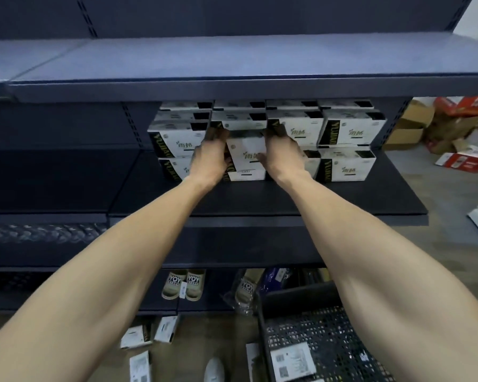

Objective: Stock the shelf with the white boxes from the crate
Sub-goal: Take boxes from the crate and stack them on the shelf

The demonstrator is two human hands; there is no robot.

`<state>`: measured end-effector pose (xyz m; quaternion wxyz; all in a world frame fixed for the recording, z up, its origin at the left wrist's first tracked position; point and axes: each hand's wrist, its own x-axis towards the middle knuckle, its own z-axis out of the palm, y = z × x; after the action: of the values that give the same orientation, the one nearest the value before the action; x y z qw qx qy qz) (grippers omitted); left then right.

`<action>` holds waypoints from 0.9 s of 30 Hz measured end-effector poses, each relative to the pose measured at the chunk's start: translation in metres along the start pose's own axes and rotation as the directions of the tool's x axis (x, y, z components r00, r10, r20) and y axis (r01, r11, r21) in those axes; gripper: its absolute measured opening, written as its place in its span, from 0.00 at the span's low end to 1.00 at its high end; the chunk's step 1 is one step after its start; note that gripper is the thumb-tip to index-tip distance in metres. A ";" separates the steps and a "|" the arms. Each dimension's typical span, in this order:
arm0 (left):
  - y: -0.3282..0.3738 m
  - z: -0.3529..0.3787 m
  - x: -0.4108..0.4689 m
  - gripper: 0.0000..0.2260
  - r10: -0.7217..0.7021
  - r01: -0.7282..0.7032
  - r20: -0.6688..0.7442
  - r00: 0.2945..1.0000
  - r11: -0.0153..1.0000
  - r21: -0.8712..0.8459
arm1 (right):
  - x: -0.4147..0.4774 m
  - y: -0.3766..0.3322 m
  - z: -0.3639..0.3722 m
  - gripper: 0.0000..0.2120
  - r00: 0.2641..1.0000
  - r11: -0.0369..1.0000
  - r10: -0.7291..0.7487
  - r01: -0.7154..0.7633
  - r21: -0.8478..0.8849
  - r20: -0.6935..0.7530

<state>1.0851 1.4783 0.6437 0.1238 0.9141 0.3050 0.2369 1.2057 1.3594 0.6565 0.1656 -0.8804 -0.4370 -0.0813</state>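
White box (246, 148) gripped endwise by left hand (209, 158) and right hand (282, 158), fingers curled round it; long axis along shelf (315, 197), open slot directly behind.

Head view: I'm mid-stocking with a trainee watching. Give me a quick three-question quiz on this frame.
1. True or false: the left hand and the right hand both grip one white box among the stacked boxes on the shelf.
2. What stands on the lowest shelf? A slippers; B bottles; C tins.
3. Fill in: loose boxes also lie on the ____, left of the crate.
Key: 1 true; 2 A; 3 floor.
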 end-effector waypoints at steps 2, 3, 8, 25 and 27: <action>-0.017 0.004 0.018 0.26 0.038 -0.038 -0.001 0.999 0.999 0.032 | 0.019 -0.006 0.011 0.23 1.000 1.000 0.003 -0.003 0.006 0.004; -0.025 0.008 0.026 0.27 0.056 -0.056 0.007 0.998 0.997 0.045 | 0.028 -0.009 0.017 0.23 1.000 1.000 0.011 -0.011 0.017 0.010; -0.052 0.024 0.055 0.23 0.184 -0.166 -0.039 0.982 0.946 0.278 | 0.057 -0.013 0.044 0.23 0.999 0.999 0.032 -0.032 0.019 -0.002; -0.068 0.038 0.079 0.17 0.258 -0.201 -0.085 0.962 0.888 0.414 | 0.073 0.001 0.057 0.28 0.999 0.993 -0.034 0.029 -0.116 -0.037; -0.063 0.037 0.071 0.19 0.237 -0.181 -0.097 0.967 0.901 0.395 | 0.063 0.007 0.052 0.32 0.999 0.990 -0.034 0.030 -0.139 -0.026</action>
<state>1.1220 1.5680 0.6141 -0.1056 0.9286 0.2536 0.2495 1.2494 1.4213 0.6242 0.1089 -0.8813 -0.4420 -0.1267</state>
